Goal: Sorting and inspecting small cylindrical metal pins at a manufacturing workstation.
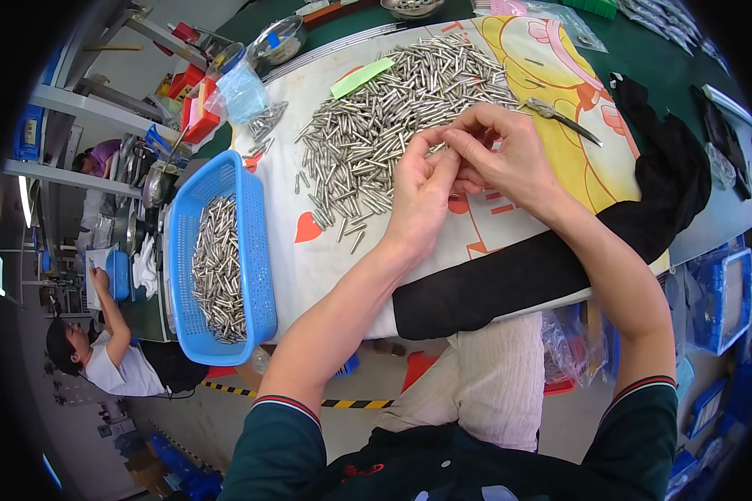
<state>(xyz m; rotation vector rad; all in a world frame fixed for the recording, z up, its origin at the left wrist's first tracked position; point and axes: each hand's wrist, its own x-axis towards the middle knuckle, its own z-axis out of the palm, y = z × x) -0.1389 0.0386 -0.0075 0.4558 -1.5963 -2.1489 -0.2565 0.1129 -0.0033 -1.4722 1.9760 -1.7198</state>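
My left hand (424,188) and my right hand (510,154) meet over the near right edge of a heap of small silver metal pins (393,117). Thumbs and fingertips of both hands are pinched together. Whatever lies between them is too small and too covered by the fingers to make out. The heap spreads over a pale cloth (292,271) with cartoon prints. On its far left part rests a light green paper strip (362,78). A blue plastic basket (263,275), left of my left forearm, holds many similar pins (217,271).
A dark slim tool (572,125) lies right of the heap. Black fabric (493,288) stretches along the table's near edge and up the right side. Clear bags (246,92) and red bins (199,117) stand far left. Another person (125,359) works at left.
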